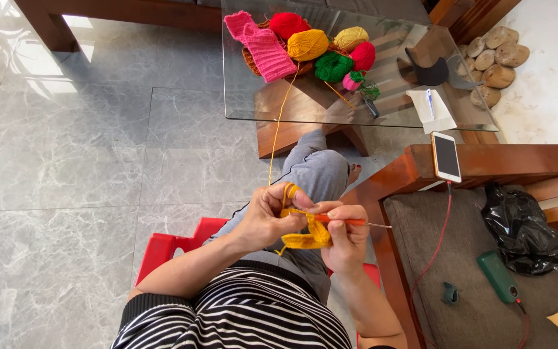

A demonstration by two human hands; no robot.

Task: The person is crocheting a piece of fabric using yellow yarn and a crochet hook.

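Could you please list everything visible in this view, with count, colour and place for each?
yarn balls: about six, red, orange, yellow, green, pink, on the glass table
knitted piece: one, pink, beside the balls
glass table: one, clear top on a wooden base
phone: one, white-edged, on the wooden armrest
plastic bag: one, black, on the seat cushion
power bank: one, green, on the cushion
stool: one, red, under the person
crochet piece: one, orange, between both hands
crochet hook: one, orange handle, in the right hand
left hand: yarn looped over a finger
right hand: holding the hook
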